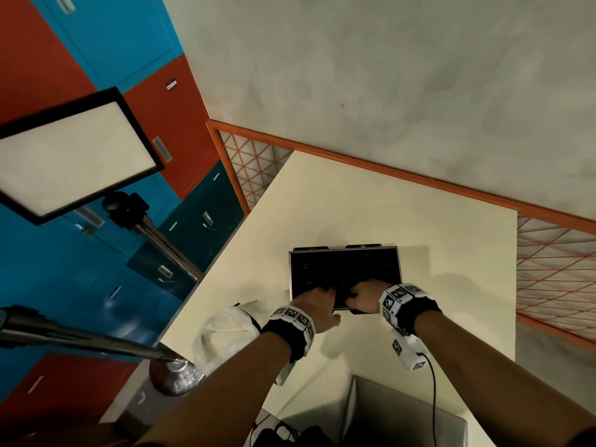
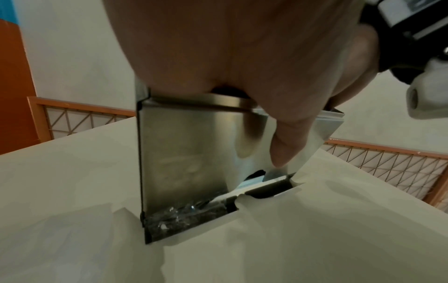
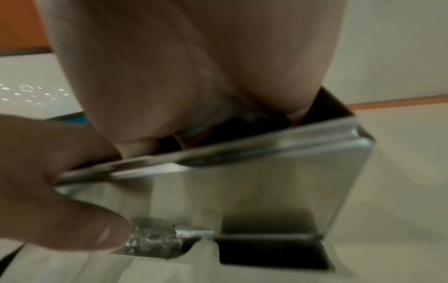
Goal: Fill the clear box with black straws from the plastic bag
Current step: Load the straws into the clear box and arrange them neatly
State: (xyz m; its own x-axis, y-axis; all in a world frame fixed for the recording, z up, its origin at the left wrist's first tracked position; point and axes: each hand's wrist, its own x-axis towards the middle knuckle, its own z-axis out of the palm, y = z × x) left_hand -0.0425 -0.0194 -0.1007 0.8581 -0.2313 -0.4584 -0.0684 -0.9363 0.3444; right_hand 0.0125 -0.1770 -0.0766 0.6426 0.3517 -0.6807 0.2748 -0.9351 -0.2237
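The clear box (image 1: 290, 272) lies on the cream table (image 1: 435, 253), packed with black straws (image 1: 345, 269). Both hands are at its near edge. My left hand (image 1: 325, 301) has its fingers over the rim and inside, and the thumb (image 2: 286, 145) presses the outside of the clear wall (image 2: 181, 153). My right hand (image 1: 358, 298) grips the same way, with its thumb (image 3: 72, 220) low on the wall (image 3: 254, 191). Straw ends (image 2: 184, 214) show through the box's bottom. The crumpled plastic bag (image 1: 222, 333) lies left of my left wrist.
A light panel (image 1: 71, 153) on a metal stand (image 1: 161, 243) rises at the left, and a second stand pole (image 1: 80, 337) crosses the lower left. A grey open carton (image 1: 403, 414) sits below the table's near edge. An orange railing (image 1: 387, 175) runs behind the table.
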